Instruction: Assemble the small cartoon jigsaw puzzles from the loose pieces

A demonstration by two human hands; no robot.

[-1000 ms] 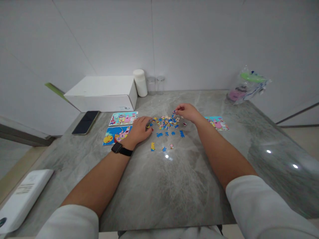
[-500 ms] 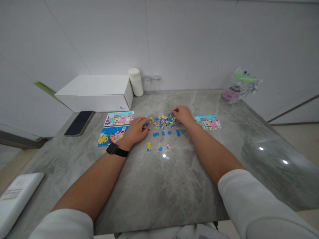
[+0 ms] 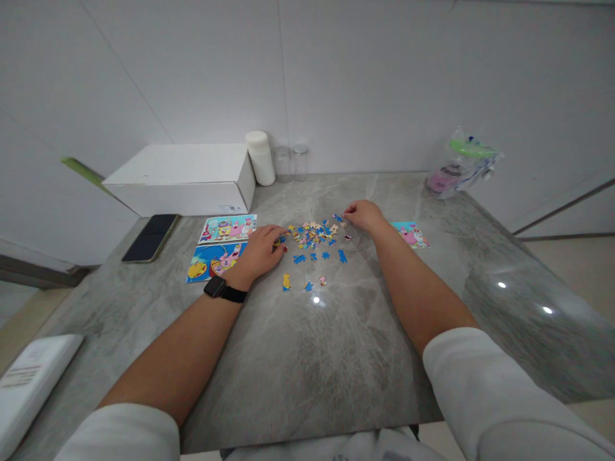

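A loose heap of small jigsaw puzzle pieces (image 3: 313,235) lies mid-table, blue, yellow and pink. My left hand (image 3: 262,251) rests at the heap's left edge, fingers stretched out and thumb apart, over a few pieces. It partly covers a blue picture card (image 3: 204,264). At the heap's right edge, my right hand (image 3: 364,214) has its fingertips pinched together on a puzzle piece (image 3: 343,224), mostly hidden by them. Nearer to me lie a row of blue pieces (image 3: 299,259), then a yellow-and-blue strip (image 3: 286,282), a blue piece (image 3: 308,286) and a pink piece (image 3: 323,280).
Behind the blue card is another picture card (image 3: 229,228); a third card (image 3: 412,235) lies partly behind my right forearm. A phone (image 3: 151,237), white box (image 3: 180,173), white bottle (image 3: 261,160), two clear jars (image 3: 300,164) and a bagged green-lidded container (image 3: 461,168) stand around.
My right hand has shifted right, away from the heap, uncovering pieces at its right edge and covering more of the right card. The left hand stays in place.
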